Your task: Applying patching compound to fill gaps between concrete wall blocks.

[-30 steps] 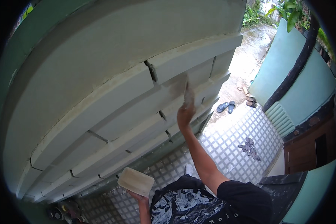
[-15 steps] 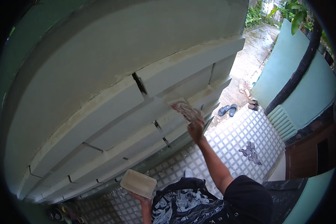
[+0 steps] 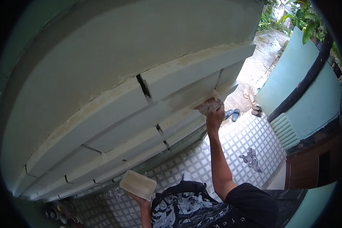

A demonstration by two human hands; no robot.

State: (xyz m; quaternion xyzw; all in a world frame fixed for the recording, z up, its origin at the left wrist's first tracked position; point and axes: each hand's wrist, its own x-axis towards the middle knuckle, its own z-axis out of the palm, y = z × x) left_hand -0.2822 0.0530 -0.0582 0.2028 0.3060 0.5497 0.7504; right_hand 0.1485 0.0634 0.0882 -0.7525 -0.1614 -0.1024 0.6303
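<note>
My right hand point(image 3: 216, 118) reaches up to the wall, closed on a broad, putty-smeared scraper point(image 3: 206, 106). The scraper's blade lies at the ledge of a pale moulded block band point(image 3: 186, 103), close to the band's right end; whether it presses on the surface I cannot tell. Low at my left, a shallow rectangular cream tray point(image 3: 138, 184) is held by my left hand point(image 3: 138, 199), which grips its lower edge. Most of those fingers are hidden under the tray. Dark open joints, such as the upper gap point(image 3: 143, 86), cut through the wall's stepped bands.
Below me spreads a checkered tile floor point(image 3: 231, 159) with a crumpled cloth point(image 3: 250, 159) on it. Blue slippers point(image 3: 235, 114) and brown shoes point(image 3: 257, 111) stand near the tile edge. Several blurred items point(image 3: 60, 212) lie at the lower left. A green wall point(image 3: 283, 72) rises at the right.
My right hand and the scraper have moved right along the wall, toward the end of the band. My left hand still holds the tray; the view has shifted slightly.
</note>
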